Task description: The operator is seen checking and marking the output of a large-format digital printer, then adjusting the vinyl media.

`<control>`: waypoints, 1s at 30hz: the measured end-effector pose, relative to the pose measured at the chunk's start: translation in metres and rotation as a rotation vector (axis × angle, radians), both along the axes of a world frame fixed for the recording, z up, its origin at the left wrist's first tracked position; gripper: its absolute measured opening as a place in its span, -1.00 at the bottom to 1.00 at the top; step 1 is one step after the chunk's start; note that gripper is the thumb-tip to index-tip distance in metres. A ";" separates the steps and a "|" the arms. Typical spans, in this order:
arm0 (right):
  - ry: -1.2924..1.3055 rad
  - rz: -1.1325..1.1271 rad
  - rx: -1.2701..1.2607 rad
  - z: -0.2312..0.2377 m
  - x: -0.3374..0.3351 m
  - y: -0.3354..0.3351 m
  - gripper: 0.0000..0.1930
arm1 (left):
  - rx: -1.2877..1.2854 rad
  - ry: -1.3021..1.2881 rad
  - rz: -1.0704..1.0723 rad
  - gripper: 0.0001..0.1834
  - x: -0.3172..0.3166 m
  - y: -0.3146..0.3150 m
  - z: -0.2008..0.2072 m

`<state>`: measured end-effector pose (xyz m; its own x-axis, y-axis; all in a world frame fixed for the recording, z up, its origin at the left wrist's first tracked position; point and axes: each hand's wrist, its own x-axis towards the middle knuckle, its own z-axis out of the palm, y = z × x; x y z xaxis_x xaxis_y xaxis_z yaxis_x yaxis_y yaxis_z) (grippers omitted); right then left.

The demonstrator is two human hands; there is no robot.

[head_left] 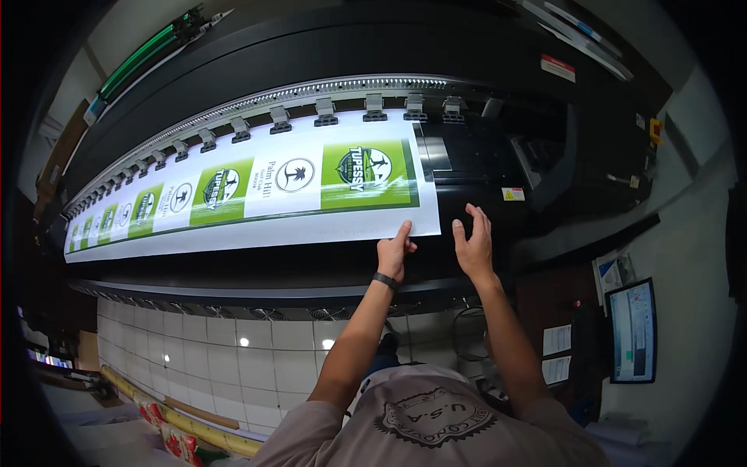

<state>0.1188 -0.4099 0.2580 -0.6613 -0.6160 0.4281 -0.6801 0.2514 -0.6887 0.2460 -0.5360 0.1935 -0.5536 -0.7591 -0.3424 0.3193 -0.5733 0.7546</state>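
Observation:
A long white printed banner (284, 226) with green and white logo panels stretches across a wide black large-format printer (311, 43). My left hand (396, 251) pinches the banner's near edge close to its right corner, thumb on top and fingers curled beneath. Just right of that corner, my right hand (474, 241) is raised with fingers stretched and thumb apart, holding nothing. Grey pinch-roller clamps (326, 111) run in a row along the banner's far side, under a toothed metal rail (303, 95).
A monitor (631, 331) stands at the right, beside paper sheets (556, 355). Small fans (267, 314) line the printer's near lower edge. Yellow rolls (187, 424) lie on the tiled floor (226, 354) at lower left. A green roll (140, 58) sits at the far left.

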 end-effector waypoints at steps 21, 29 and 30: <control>0.404 0.287 0.288 0.022 -0.110 -0.109 -0.57 | -0.253 -0.292 0.286 -0.65 -0.027 0.022 -0.019; 0.378 0.285 0.141 0.018 -0.114 -0.102 -0.57 | -0.235 -0.248 0.490 -0.74 -0.047 0.036 -0.015; 0.339 0.289 0.049 0.018 -0.115 -0.098 -0.59 | -0.268 -0.226 0.523 -0.74 -0.050 0.040 -0.015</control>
<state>0.0033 -0.5083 0.2756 -0.2866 -0.7797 0.5568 -0.9123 0.0447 -0.4070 0.1964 -0.4964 0.1788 -0.0220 -0.9855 -0.1681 0.3220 -0.1661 0.9321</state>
